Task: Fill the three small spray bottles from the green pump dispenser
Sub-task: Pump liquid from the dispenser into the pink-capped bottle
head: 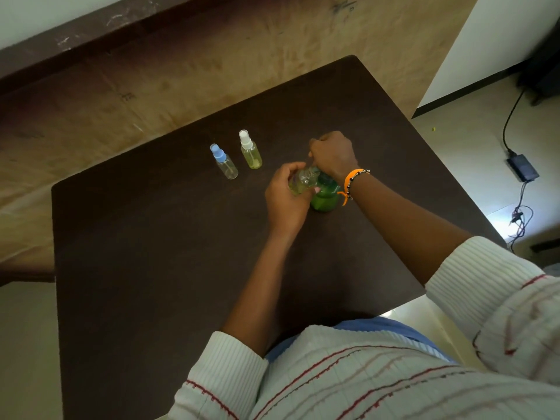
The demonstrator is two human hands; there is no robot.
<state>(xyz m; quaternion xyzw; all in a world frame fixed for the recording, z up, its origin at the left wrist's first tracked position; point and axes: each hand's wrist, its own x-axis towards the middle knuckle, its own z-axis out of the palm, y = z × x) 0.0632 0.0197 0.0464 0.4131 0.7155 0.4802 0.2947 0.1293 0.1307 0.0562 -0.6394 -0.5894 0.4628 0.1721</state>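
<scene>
Left hand (285, 198): your fingers curl shut around a small clear bottle, thumb on top, knuckles toward you.
Right hand (331, 154): you hold it fisted, palm down, just beyond and right of the left hand; what it grips is hidden.
Right wrist: bent downward, with an orange band and a beaded bracelet.
Forearms: both bare, reaching forward and converging, the right crossing in from the right.
Sleeves: pushed up near both elbows.
</scene>
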